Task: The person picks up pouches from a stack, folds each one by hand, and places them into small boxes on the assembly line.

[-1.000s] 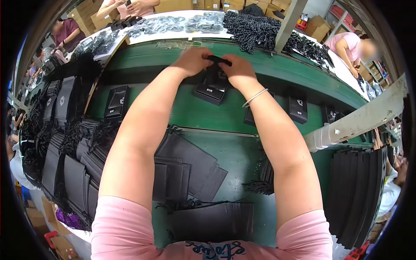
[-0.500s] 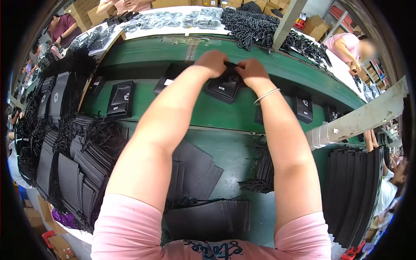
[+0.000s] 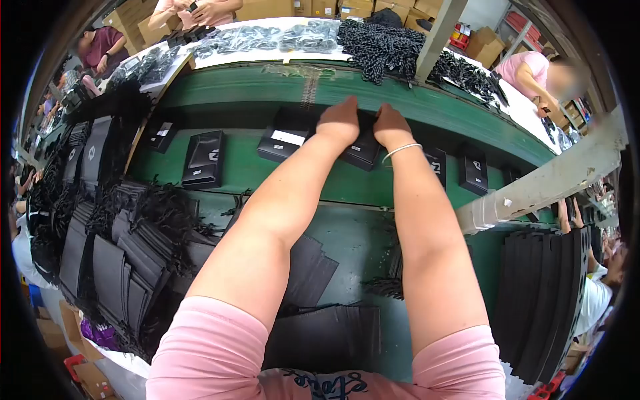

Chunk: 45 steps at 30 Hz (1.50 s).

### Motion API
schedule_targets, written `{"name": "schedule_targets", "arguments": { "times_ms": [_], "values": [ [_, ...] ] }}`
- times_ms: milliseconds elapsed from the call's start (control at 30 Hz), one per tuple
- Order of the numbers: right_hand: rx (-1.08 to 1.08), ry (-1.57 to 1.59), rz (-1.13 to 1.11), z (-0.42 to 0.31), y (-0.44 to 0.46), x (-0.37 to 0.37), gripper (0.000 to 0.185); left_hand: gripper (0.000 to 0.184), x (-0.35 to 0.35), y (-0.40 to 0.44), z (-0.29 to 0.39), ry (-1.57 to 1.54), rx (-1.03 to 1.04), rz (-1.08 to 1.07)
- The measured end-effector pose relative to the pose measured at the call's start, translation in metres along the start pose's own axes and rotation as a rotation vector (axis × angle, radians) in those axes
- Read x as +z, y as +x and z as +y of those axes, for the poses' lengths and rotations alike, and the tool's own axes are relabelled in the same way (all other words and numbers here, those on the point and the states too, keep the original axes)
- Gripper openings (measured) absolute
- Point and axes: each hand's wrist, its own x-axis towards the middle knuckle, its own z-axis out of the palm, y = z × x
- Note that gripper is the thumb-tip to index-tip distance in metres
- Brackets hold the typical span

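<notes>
Down they come: left hand [image 3: 340,121] and right hand [image 3: 391,125] at the box [image 3: 362,155], twelve o'clock on the belt [image 3: 240,167]. The dark piece they pinched no longer shows — work seems centred on the box. Arms stretched to twelve, fingers curled, tips hidden — can't tell if they grip.

At upper centre, our left hand [image 3: 340,123] and right hand [image 3: 392,125] partly hide a black box [image 3: 363,155]; we cannot tell their grip. The top edge cuts off a co-worker [image 3: 215,12].
</notes>
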Motion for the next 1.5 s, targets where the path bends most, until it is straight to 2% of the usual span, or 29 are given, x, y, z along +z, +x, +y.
{"name": "schedule_targets", "arguments": {
  "times_ms": [33, 67, 100, 133, 200, 233, 267, 300, 367, 433, 533, 567, 700, 733, 800, 867, 933, 967, 1033, 1100, 1133, 1233, 1300, 1367, 1400, 1433, 1467, 1500],
  "values": [
    [0.011, -0.002, -0.002, -0.002, -0.004, 0.001, 0.023, 0.027, -0.001, -0.007, -0.002, -0.006, 0.058, 0.059],
    [-0.057, -0.078, 0.1, -0.002, -0.008, -0.004, 0.022, 0.027, -0.011, -0.018, -0.008, 0.004, 0.044, 0.074],
    [-0.118, -0.155, 0.204, -0.002, -0.014, -0.009, 0.022, 0.029, -0.021, -0.032, -0.014, 0.121, 0.165, 0.176],
    [-0.126, -0.153, 0.196, -0.016, -0.029, -0.026, 0.022, 0.032, -0.028, -0.05, -0.018, 0.232, 0.285, 0.268],
    [-0.152, -0.122, 0.132, -0.05, -0.055, -0.064, 0.026, 0.037, -0.049, -0.078, -0.028, 0.463, 0.521, 0.45],
    [-0.235, -0.178, -0.095, -0.066, -0.07, -0.07, 0.028, 0.037, -0.06, -0.089, -0.036, 0.471, 0.508, 0.442],
    [-0.319, -0.235, -0.328, -0.082, -0.088, -0.072, 0.031, 0.04, -0.072, -0.101, -0.044, 0.501, 0.474, 0.308],
    [-0.565, -0.293, -0.479, -0.099, -0.113, -0.07, 0.033, 0.043, -0.085, -0.111, -0.053, 0.53, 0.441, 0.179],
    [-0.716, 0.119, -0.632, -0.12, -0.157, -0.053, 0.041, 0.049, -0.105, -0.13, -0.066, 0.569, 0.376, -0.086],
    [-0.785, 0.062, -0.337, -0.128, -0.189, -0.015, 0.039, 0.049, -0.12, -0.144, -0.075, 0.581, 0.344, -0.117],
    [-0.763, 0.155, -0.319, -0.134, -0.204, 0.0, 0.031, 0.052, -0.149, -0.159, -0.089, 0.621, 0.267, -0.18],
    [-0.698, 0.186, -0.429, -0.138, -0.203, -0.006, 0.029, 0.052, -0.156, -0.164, -0.095, 0.62, 0.255, -0.183],
    [-0.482, 0.245, -0.686, -0.14, -0.19, -0.021, 0.031, 0.049, -0.173, -0.165, -0.109, 0.18, 0.344, 0.027],
    [-0.486, 0.236, -0.692, -0.142, -0.192, -0.021, 0.031, 0.045, -0.181, -0.165, -0.104, 0.125, 0.284, 0.038],
    [-0.705, 0.292, -0.431, -0.151, -0.197, -0.016, 0.031, 0.041, -0.205, -0.171, -0.09, 0.071, 0.216, 0.054],
    [-0.904, 0.363, -0.159, -0.164, -0.208, -0.01, 0.031, 0.032, -0.227, -0.179, -0.068, -0.232, 0.077, 0.136],
    [-0.987, 0.319, -0.08, -0.192, -0.22, -0.003, 0.029, 0.032, -0.231, -0.186, -0.067, -0.225, 0.056, 0.148],
    [-0.992, 0.325, -0.083, -0.203, -0.225, 0.007, 0.029, 0.032, -0.232, -0.19, -0.067, -0.227, 0.036, 0.157],
    [-0.985, 0.298, -0.305, -0.219, -0.224, 0.029, 0.029, 0.031, -0.238, -0.194, -0.066, -0.228, 0.011, 0.182],
    [-0.806, 0.384, -0.621, -0.227, -0.22, 0.008, 0.032, 0.031, -0.244, -0.205, -0.067, -0.22, 0.013, 0.172],
    [-0.811, 0.382, -0.622, -0.222, -0.218, 0.007, 0.032, 0.031, -0.247, -0.213, -0.067, -0.22, 0.015, 0.162],
    [-0.929, 0.473, -0.369, -0.187, -0.206, 0.0, 0.031, 0.031, -0.246, -0.234, -0.067, -0.234, 0.028, 0.142],
    [-1.004, 0.514, -0.301, -0.165, -0.197, -0.014, 0.029, 0.03, -0.237, -0.249, -0.069, -0.082, 0.088, 0.197],
    [-0.81, 0.56, -0.483, -0.153, -0.194, -0.045, 0.022, 0.029, -0.231, -0.259, -0.067, 0.075, 0.155, 0.246],
    [-0.809, 0.554, -0.475, -0.147, -0.191, -0.05, 0.022, 0.035, -0.231, -0.262, -0.064, -0.167, 0.031, 0.099],
    [-0.711, 0.598, -0.498, -0.141, -0.188, -0.054, 0.021, 0.042, -0.233, -0.263, -0.058, -0.405, -0.094, -0.054],
    [-0.609, 0.644, -0.521, -0.135, -0.188, -0.056, 0.019, 0.042, -0.234, -0.263, -0.051, -0.406, -0.089, -0.056],
    [-0.504, 0.691, -0.545, -0.129, -0.188, -0.058, 0.017, 0.05, -0.233, -0.261, -0.041, -0.266, -0.127, -0.197]
  ]
}}
